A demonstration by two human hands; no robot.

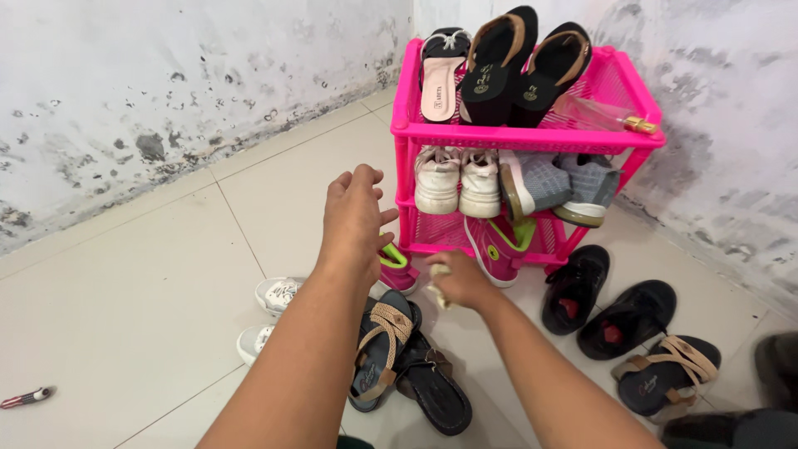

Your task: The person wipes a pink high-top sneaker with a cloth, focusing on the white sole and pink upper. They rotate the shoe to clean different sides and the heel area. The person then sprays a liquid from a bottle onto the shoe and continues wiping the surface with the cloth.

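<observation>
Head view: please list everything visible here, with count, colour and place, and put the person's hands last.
shoe rack: one, bright pink, three tiers, in the wall corner.
black wedge sandals: two, top tier, upright.
pink-soled sandal: one, top tier, left.
clear bottle: one, gold cap, top tier, right.
white sneakers: two, middle tier, left.
grey knit shoes: two, middle tier, right.
pink sneaker: one, leaning on the bottom tier.
black shoes: two, floor, right of rack.
braided-strap sandals: two, floor, either side.
small red object: one, floor, far left.
left hand: open, raised before the rack.
right hand: closed on a pale cloth.
</observation>
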